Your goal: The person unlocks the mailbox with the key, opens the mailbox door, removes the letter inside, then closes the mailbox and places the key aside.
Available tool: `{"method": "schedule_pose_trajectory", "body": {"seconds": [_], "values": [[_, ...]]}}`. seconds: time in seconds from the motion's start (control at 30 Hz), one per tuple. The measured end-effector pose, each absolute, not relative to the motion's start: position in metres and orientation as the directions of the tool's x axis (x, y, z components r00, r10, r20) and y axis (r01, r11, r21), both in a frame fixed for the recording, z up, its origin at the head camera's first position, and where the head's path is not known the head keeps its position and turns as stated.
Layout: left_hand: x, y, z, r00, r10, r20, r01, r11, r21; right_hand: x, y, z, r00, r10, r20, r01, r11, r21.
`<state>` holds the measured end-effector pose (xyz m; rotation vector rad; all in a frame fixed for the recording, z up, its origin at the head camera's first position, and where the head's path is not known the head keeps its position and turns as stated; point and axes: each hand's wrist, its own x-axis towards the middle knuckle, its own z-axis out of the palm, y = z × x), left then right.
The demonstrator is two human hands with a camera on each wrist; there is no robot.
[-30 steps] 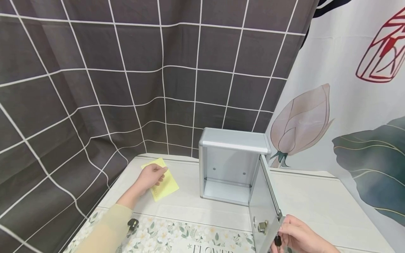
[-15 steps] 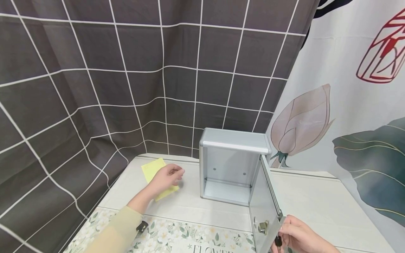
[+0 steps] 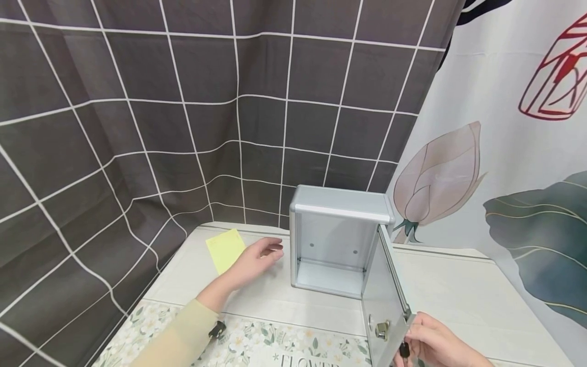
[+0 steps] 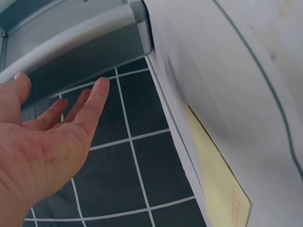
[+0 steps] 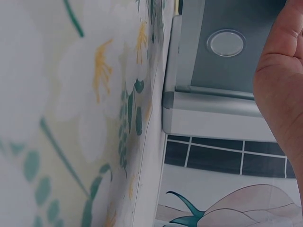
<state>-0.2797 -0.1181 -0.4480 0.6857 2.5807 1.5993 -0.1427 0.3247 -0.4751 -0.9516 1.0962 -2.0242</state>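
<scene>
A silver metal box (image 3: 341,201) stands upright on the table, its front door (image 3: 382,306) swung open to the right. Inside the door sits a brass-coloured lock (image 3: 381,330). My right hand (image 3: 435,339) grips the door's free edge. A black-headed key (image 3: 404,349) shows by its fingers; whether they hold it too I cannot tell. Just left of the box my left hand (image 3: 257,260) hovers, fingers loosely bent and holding nothing. Behind that wrist lies a yellow paper sheet (image 3: 224,247), partly hidden. The left wrist view shows the left hand (image 4: 52,151) near the box's side (image 4: 99,56).
A floral cloth (image 3: 247,336) with printed letters covers the table's front. Beside the left sleeve is a small black object (image 3: 217,330). A dark checked curtain (image 3: 192,127) hangs behind, and a white flower-printed curtain (image 3: 495,153) on the right.
My left hand has moved right, from over the yellow sheet to beside the box, its fingers loosening. More of the sheet's top now shows. The right hand and door have stayed put.
</scene>
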Motion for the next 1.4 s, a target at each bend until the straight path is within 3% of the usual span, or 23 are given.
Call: {"method": "schedule_pose_trajectory", "body": {"seconds": [0.17, 0.6, 0.83, 1.27, 1.4], "values": [[-0.278, -0.109, -0.447, -0.885, 0.418, 0.203, 0.365, 0.355, 0.861, -0.144, 0.322, -0.476, -0.513, -0.801, 0.308, 0.140, -0.432, -0.891], [-0.276, -0.096, -0.449, -0.867, 0.460, 0.192, 0.345, 0.274, 0.898, -0.142, 0.324, -0.475, -0.543, -0.789, 0.288, 0.255, -0.482, -0.838], [-0.275, -0.090, -0.452, -0.872, 0.451, 0.193, 0.330, 0.248, 0.911, -0.145, 0.320, -0.477, -0.488, -0.807, 0.333, 0.148, -0.452, -0.880], [-0.273, -0.084, -0.455, -0.891, 0.408, 0.200, 0.309, 0.222, 0.925, -0.147, 0.314, -0.477, -0.461, -0.816, 0.348, 0.122, -0.446, -0.886], [-0.273, -0.084, -0.457, -0.891, 0.408, 0.200, 0.310, 0.222, 0.925, -0.144, 0.309, -0.477, -0.462, -0.828, 0.319, 0.174, -0.437, -0.882]]}}
